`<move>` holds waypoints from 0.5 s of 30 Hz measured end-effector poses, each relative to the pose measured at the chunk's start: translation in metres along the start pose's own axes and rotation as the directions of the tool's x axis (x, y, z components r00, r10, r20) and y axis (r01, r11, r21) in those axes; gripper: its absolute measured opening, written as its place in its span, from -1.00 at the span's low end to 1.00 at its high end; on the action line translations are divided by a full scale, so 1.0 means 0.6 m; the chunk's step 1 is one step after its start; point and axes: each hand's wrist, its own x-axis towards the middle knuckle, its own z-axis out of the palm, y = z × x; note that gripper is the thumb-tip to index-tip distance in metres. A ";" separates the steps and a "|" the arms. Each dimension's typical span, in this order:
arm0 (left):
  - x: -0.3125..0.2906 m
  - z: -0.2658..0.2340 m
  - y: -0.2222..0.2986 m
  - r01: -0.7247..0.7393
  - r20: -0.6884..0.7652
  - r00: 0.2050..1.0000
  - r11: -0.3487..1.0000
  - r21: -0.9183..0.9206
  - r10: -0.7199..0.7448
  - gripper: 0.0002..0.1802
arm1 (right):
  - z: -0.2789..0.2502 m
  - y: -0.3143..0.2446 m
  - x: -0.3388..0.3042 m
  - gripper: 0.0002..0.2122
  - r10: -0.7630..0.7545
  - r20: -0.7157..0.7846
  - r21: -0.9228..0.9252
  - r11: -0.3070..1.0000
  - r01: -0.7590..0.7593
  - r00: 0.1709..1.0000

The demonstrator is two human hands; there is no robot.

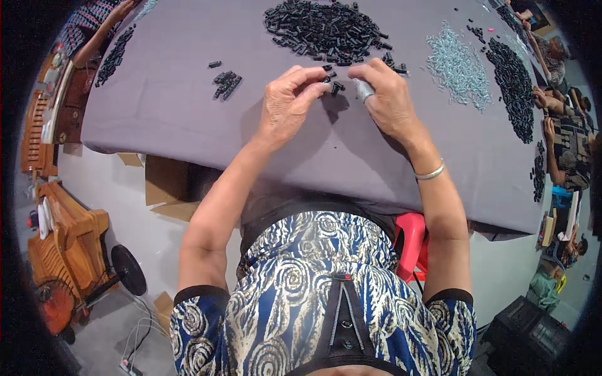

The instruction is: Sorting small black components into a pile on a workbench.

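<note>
My left hand (290, 103) is closed in a pinch on a small black plastic part (337, 88) above the grey-covered table. A bit to its right, my right hand (390, 100) has thumb and forefinger drawn together, with grey tape wrapped round a digit. What those right fingertips hold, if anything, is too small to make out. Just beyond both hands lies a big heap of short black plastic parts (323, 31). Left of my left hand rests a small cluster of similar black parts (226, 84), with a single piece (215, 64) behind it.
A pile of small silvery pieces (458, 66) spreads to the right, beside a long black heap (511, 88). Other people's arms (100, 37) reach the table at both sides. A pink stool (410, 244), a cardboard box (166, 185) and a wooden chair (69, 244) stand below.
</note>
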 end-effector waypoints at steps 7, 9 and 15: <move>-0.015 0.017 0.015 0.045 0.048 0.998 0.999 -0.002 -0.045 -0.84 | -0.012 -0.003 -0.001 -0.89 0.354 0.305 0.796 0.415 -0.440 0.884; -0.017 0.019 0.013 0.038 0.036 0.999 0.999 0.031 -0.039 -0.84 | -0.007 -0.007 -0.002 -0.89 0.373 0.302 0.793 0.413 -0.448 0.877; -0.018 0.021 0.015 0.021 0.017 1.000 0.998 0.066 -0.022 -0.83 | -0.010 -0.012 -0.003 -0.92 0.323 0.291 0.715 0.551 -0.429 0.900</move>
